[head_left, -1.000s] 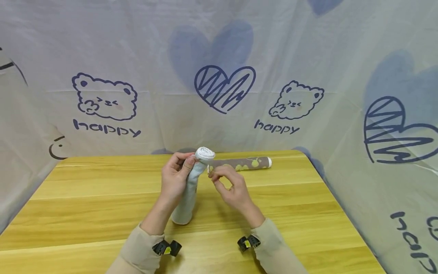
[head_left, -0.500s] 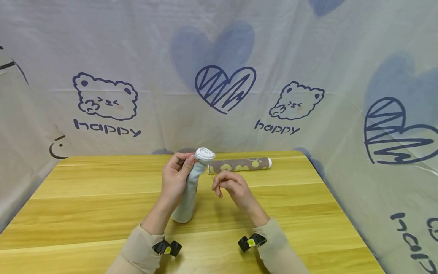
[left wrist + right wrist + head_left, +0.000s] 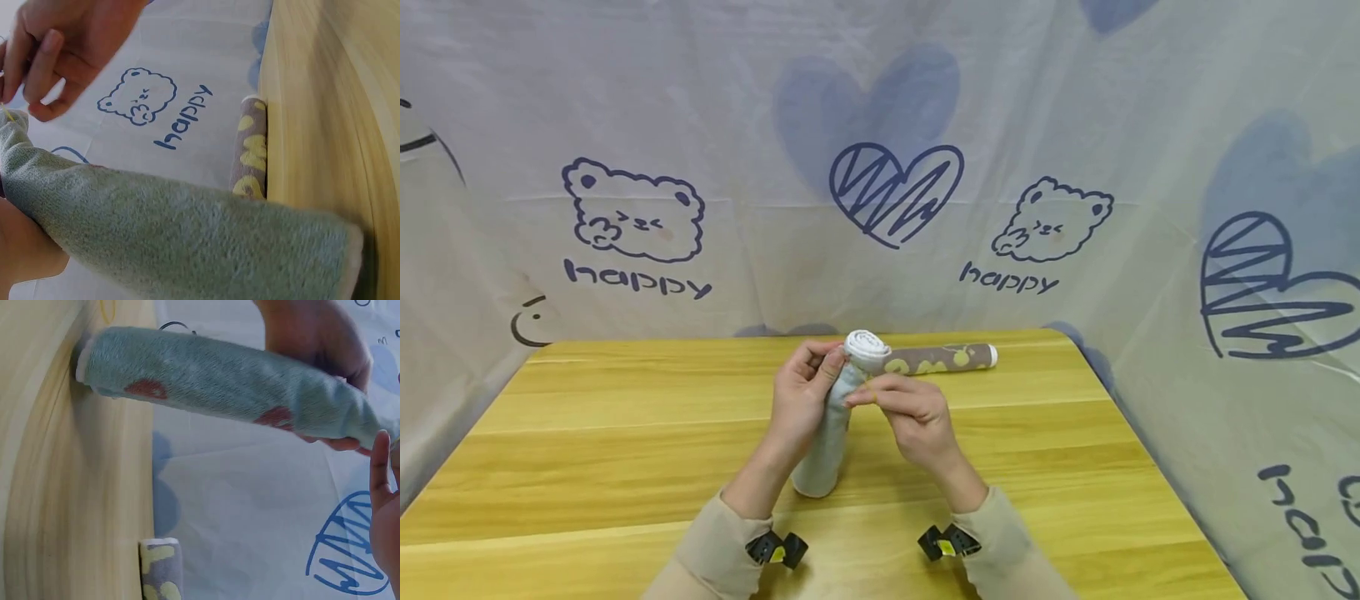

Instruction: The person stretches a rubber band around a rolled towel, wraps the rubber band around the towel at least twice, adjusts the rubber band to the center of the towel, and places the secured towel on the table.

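Apparently, we had the rolling done, the banding unfinished.
Our left hand (image 3: 803, 390) gripped the pale-blue roll (image 3: 822, 454) near its top, tilted over the table (image 3: 625, 467); our right hand (image 3: 919, 421) pinched a yellow band (image 3: 7, 115) at its neck; rightmost, behind, the brown roll (image 3: 938, 360) lay, no band visible.
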Motion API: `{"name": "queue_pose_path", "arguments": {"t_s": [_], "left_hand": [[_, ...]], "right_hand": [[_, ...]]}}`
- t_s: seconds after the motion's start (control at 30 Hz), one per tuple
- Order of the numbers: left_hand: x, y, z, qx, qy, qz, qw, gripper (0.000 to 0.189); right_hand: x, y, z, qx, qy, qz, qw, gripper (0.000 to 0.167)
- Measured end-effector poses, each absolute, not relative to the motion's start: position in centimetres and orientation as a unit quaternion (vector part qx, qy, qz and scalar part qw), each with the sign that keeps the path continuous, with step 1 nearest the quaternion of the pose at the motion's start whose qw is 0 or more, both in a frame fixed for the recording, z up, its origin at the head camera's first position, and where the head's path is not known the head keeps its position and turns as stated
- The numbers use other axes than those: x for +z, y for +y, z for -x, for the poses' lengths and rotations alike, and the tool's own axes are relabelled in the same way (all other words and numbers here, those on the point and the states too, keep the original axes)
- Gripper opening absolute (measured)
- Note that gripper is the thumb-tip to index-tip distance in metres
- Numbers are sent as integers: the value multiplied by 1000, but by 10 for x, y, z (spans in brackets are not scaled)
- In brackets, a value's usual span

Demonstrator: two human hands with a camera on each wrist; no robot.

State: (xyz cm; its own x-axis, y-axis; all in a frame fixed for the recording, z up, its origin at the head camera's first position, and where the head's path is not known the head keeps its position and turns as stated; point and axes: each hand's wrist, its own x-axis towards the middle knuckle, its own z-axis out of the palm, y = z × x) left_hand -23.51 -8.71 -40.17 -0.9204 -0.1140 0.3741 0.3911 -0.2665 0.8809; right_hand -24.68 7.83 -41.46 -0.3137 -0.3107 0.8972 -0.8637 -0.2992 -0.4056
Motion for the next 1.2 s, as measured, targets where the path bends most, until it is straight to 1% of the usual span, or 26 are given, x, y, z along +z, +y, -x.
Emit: {"name": "queue_pose_path", "arguments": {"t_s": [0.13, 0.2, 0.3, 0.4, 0.47, 0.63, 0.77, 0.83, 0.93, 1.07, 1.2], "left_hand": [[-403, -86, 236, -785, -584, 122, 165, 8], [-403, -84, 236, -783, -586, 128, 162, 9], [-404, -81, 234, -776, -593, 150, 155, 15], [-403, -77, 232, -773, -594, 165, 149, 17], [-403, -77, 231, -771, -598, 162, 148, 16], [-401, -78, 231, -785, -591, 113, 149, 7], [-400, -80, 232, -809, -563, 71, 152, 9], [-399, -80, 232, -817, -552, 55, 157, 10], [-399, -80, 233, -823, -542, 40, 166, 9], [-399, -77, 232, -830, -529, 28, 176, 11], [-399, -73, 232, -835, -517, 25, 188, 12]], "right_hand": [[-411, 77, 245, 577, -541, -537, 294, 35], [-411, 76, 245, 570, -531, -536, 325, 36], [-412, 75, 245, 547, -523, -535, 375, 30], [-410, 74, 244, 528, -519, -532, 411, 19], [-408, 73, 244, 506, -521, -535, 432, 17], [-404, 73, 245, 410, -536, -558, 483, 30], [-408, 70, 246, 369, -551, -551, 507, 39], [-410, 68, 246, 378, -558, -540, 504, 42], [-416, 65, 246, 447, -567, -509, 468, 48], [-424, 62, 241, 586, -559, -448, 379, 56], [-428, 58, 234, 711, -533, -355, 290, 63]]}}
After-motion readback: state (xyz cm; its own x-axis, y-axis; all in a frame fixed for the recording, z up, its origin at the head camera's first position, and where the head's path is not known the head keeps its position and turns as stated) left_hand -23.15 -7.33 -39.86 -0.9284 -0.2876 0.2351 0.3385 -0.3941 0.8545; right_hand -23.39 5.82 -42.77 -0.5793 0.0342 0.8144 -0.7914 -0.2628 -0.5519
